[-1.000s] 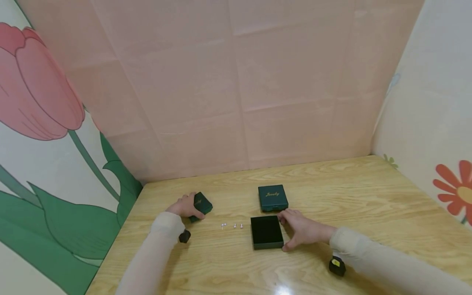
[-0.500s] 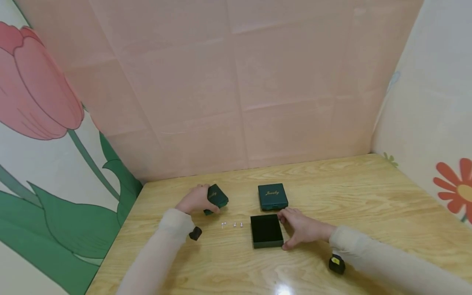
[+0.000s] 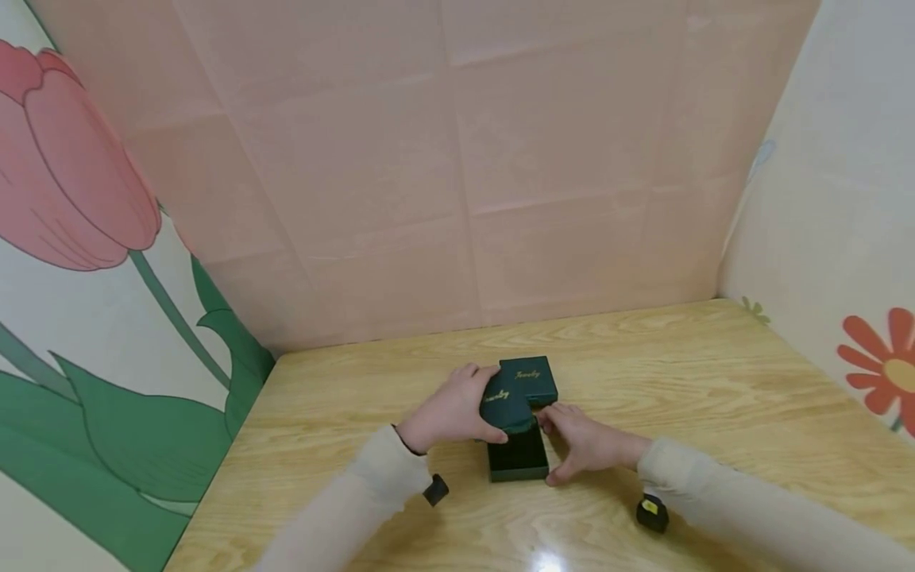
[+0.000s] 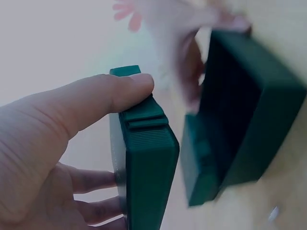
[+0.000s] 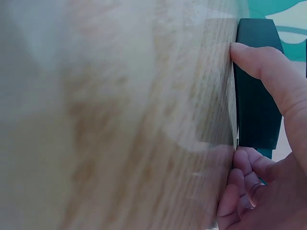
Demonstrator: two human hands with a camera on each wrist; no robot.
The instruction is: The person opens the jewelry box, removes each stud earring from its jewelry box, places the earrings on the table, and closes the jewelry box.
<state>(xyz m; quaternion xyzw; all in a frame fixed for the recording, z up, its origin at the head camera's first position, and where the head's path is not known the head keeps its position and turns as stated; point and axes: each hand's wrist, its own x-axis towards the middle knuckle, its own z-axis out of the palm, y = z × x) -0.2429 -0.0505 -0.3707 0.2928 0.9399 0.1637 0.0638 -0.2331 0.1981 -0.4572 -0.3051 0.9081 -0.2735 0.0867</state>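
Observation:
My left hand (image 3: pixel 457 407) grips a dark green jewelry box (image 3: pixel 506 407) with gold lettering, thumb on its near edge. It is held tilted above the far left part of an open-topped dark box (image 3: pixel 519 475). In the left wrist view a folded bow-like strip shows on the edge of the held jewelry box (image 4: pixel 151 177). My right hand (image 3: pixel 589 441) holds the open-topped box at its right side, thumb by the near corner and fingers by the far one. One small shiny piece (image 4: pixel 273 213) lies on the table in the left wrist view; the head view hides it.
A second dark green jewelry box (image 3: pixel 534 375) with gold lettering lies just behind the open-topped box. The wooden table (image 3: pixel 643 365) ends at a pink backdrop (image 3: pixel 572 199), with printed panels at both sides.
My left hand has carried the jewelry box rightward from the table's left side to over the open-topped box, covering the small shiny pieces from the head view. My right hand has stayed put.

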